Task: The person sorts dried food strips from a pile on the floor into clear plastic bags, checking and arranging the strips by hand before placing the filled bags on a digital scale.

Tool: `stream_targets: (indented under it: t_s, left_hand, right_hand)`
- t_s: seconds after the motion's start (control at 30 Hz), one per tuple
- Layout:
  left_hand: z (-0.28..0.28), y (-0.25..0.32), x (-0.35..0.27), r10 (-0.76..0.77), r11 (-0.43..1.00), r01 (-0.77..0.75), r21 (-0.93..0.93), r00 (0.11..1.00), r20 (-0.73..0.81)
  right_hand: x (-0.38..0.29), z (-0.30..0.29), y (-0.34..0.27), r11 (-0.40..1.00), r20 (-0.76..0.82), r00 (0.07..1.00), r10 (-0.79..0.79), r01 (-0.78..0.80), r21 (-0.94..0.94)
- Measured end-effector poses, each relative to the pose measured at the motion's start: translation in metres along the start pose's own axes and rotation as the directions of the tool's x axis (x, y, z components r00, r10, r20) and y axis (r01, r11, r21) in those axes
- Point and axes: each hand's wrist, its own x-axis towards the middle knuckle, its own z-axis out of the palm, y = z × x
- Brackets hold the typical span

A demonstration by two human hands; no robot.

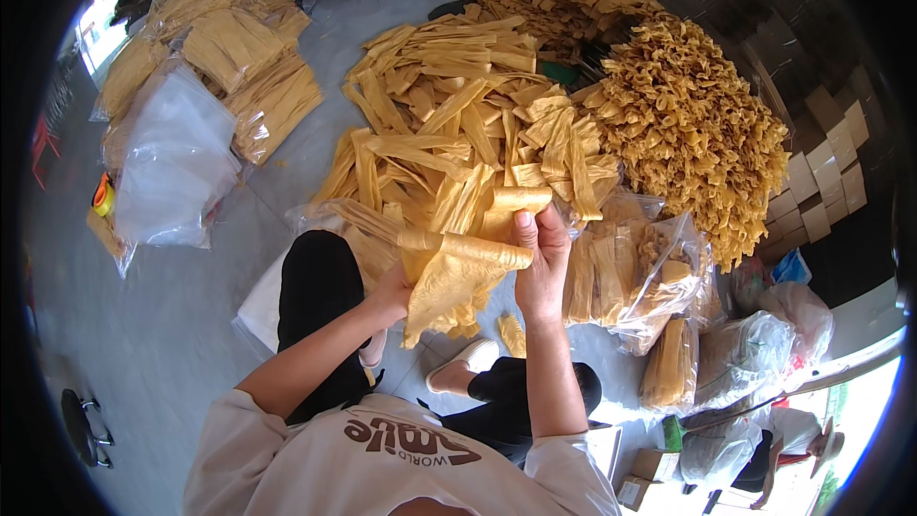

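Note:
Before me, my right hand [542,258] pinches the edge of a folded yellow dried sheet [519,201], which looks like bean curd skin, between thumb and fingers. My left hand [390,295] grips a bundle of the same sheets [458,276] from the left, its fingers mostly hidden behind them. The bundle hangs over the floor between my knees, its lower edge ragged. Just beyond my hands spreads a large heap of loose flat strips [437,122]. A clear plastic bag [311,215] lies by my left knee, partly under the strips.
Filled clear bags [243,50] and a stack of flat plastic bags [175,158] lie at left, beside an orange tape roll [104,197]. More filled bags [630,272] lie at right. Tall stacks of curled sheets [695,129] rise behind them. Another person [788,437] sits at far lower right.

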Motion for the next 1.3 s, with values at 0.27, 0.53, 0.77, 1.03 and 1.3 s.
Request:
stream_targets:
  t_s: [0.27,0.53,0.77,1.03,1.3]
  left_hand:
    - [0.015,0.041,0.013,-0.041,0.814,-0.04,-0.58,0.991,-0.127]
    - [0.028,-0.011,0.031,-0.278,0.562,0.229,-0.795,0.957,0.08]
    - [0.006,-0.091,0.057,0.013,0.924,0.106,0.368,0.952,-0.307]
    - [0.033,-0.16,0.078,0.049,0.332,0.237,0.913,0.962,-0.267]
    - [-0.068,-0.2,0.086,-0.612,0.74,0.271,-0.616,0.651,-0.449]
  right_hand:
    - [-0.033,-0.015,-0.008,0.939,0.33,0.927,0.18,-0.061,-0.339]
    - [-0.107,-0.032,0.055,0.79,0.261,0.805,0.534,-0.584,0.185]
    - [-0.129,-0.102,0.049,0.691,0.004,0.72,0.694,-0.667,0.277]
    - [-0.148,-0.105,0.058,0.682,0.151,0.68,0.718,-0.73,0.045]
    - [-0.131,-0.075,0.103,0.54,0.343,0.504,0.793,-0.841,-0.011]
